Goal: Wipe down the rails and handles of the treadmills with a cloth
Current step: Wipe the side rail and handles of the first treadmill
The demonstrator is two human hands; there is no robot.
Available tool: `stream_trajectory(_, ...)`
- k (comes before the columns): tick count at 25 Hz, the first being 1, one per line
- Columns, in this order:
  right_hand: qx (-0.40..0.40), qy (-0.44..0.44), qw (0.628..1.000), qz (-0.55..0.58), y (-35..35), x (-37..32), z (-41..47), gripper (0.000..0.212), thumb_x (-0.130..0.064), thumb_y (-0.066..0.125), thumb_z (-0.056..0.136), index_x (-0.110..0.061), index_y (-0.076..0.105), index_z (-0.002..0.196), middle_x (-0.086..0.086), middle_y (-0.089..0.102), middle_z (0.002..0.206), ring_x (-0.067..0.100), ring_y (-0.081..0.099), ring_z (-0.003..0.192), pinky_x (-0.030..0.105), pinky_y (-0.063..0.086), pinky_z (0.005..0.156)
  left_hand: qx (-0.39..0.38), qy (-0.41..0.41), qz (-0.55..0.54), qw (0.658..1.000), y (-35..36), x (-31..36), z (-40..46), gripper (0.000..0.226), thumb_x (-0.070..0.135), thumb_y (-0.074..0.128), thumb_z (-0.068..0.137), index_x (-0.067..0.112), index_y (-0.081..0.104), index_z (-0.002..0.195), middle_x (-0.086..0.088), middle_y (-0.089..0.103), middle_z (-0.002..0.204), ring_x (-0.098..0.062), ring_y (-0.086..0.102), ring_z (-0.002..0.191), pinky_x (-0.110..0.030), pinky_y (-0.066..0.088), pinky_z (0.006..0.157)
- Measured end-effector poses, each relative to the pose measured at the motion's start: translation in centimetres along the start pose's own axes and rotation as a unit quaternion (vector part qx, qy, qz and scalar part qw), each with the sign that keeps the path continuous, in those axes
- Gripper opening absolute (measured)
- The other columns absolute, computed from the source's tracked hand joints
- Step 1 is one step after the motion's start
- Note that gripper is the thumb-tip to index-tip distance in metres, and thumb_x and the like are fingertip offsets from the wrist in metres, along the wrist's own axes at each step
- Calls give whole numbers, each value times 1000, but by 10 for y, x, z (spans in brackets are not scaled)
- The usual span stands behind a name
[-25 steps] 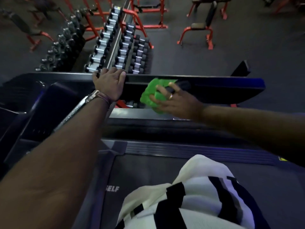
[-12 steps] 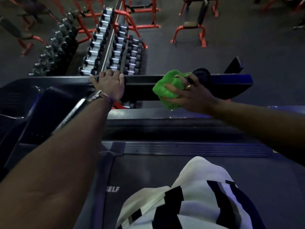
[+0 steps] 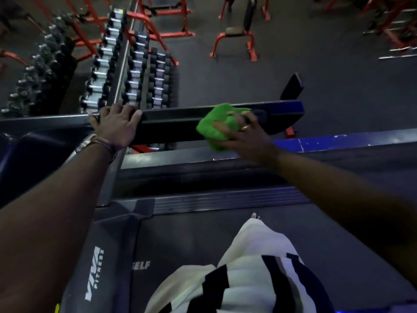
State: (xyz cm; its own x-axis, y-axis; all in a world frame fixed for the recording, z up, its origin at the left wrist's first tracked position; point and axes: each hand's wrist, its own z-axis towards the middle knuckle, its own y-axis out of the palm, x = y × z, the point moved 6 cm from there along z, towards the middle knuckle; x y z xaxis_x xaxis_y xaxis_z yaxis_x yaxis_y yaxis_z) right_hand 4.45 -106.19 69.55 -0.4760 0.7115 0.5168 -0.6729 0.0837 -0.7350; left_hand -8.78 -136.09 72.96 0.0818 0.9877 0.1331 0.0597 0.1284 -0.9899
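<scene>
A dark treadmill side rail (image 3: 176, 123) runs left to right across the middle of the head view, ending at the right with a blue tinge. My left hand (image 3: 116, 126) grips the rail at its left part, fingers curled over the far edge. My right hand (image 3: 244, 137) is shut on a bunched bright green cloth (image 3: 214, 128) and presses it against the rail's near face, right of centre. A ring shows on that hand. Part of the rail under the cloth is hidden.
The treadmill belt (image 3: 191, 233) and its side deck (image 3: 97, 267) lie below, with my striped clothing over them. Beyond the rail stand a dumbbell rack (image 3: 135, 71), red frames (image 3: 162, 19) and a red bench (image 3: 237, 39) on dark floor.
My right hand carried the green cloth rightward along the rail from near the left hand, then eased slightly back left. My left hand kept its grip on the rail.
</scene>
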Motion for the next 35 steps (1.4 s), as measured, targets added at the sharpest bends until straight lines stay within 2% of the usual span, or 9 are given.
stream_trajectory(8,28,104,992,64,7,-56,93,42,-24,58,86,-39,65,125,1,56,142,41,38,122,48,29,97,-33,-16,-1,999,-6,4,-1,45,56,25,99,32,51,127,-8,40,144,-36,23,140,-68,1,112)
stream_trajectory(12,-35,429,890,154,9,-71,54,66,-19,59,72,-41,56,134,3,29,150,42,38,132,48,19,107,-44,-11,-10,999,-6,1,-1,46,57,26,98,32,51,128,-8,38,145,-36,22,140,-67,-1,112)
stream_trajectory(14,28,657,703,270,10,-86,33,77,-8,61,64,-31,53,137,13,29,146,38,36,135,45,18,117,-37,-8,-9,999,-4,3,-1,46,57,27,99,31,52,127,-7,39,145,-37,22,139,-67,-1,112)
stream_trajectory(16,231,804,274,475,20,-101,26,59,-4,60,78,-25,53,133,12,45,130,32,48,120,42,41,108,-24,-6,-13,1000,-3,3,1,46,57,27,98,31,53,126,-5,41,144,-36,23,139,-68,-1,112)
stream_trajectory(18,335,719,-93,601,42,-103,48,28,-17,44,94,-21,62,114,9,63,105,31,59,102,41,52,92,-16,-7,-13,1000,1,1,3,48,58,27,98,31,54,127,-3,43,143,-35,24,138,-68,-1,112)
stream_trajectory(20,339,666,-217,629,59,-98,61,32,-30,38,94,-19,67,101,9,69,100,33,62,103,50,47,98,-5,-8,-16,1000,3,0,4,48,58,27,98,31,55,126,-1,45,139,-33,26,137,-67,-1,112)
stream_trajectory(26,146,629,-213,733,68,-164,136,46,-34,41,91,-8,73,69,15,71,82,31,70,72,39,49,81,28,-11,-20,999,1,0,3,42,55,33,99,31,57,124,0,48,135,-31,28,135,-66,1,112)
stream_trajectory(31,248,642,-273,672,104,-142,98,37,-45,54,68,-16,72,82,12,73,84,30,65,86,48,52,82,17,-10,-8,1000,4,0,5,49,60,27,96,33,57,124,2,49,133,-28,31,132,-66,4,112)
stream_trajectory(35,104,670,-163,717,96,-144,117,43,-45,50,83,-12,67,104,16,71,103,35,62,104,43,48,89,11,-13,-22,1000,1,-2,5,52,62,24,94,35,56,125,2,48,131,-28,32,132,-67,3,111)
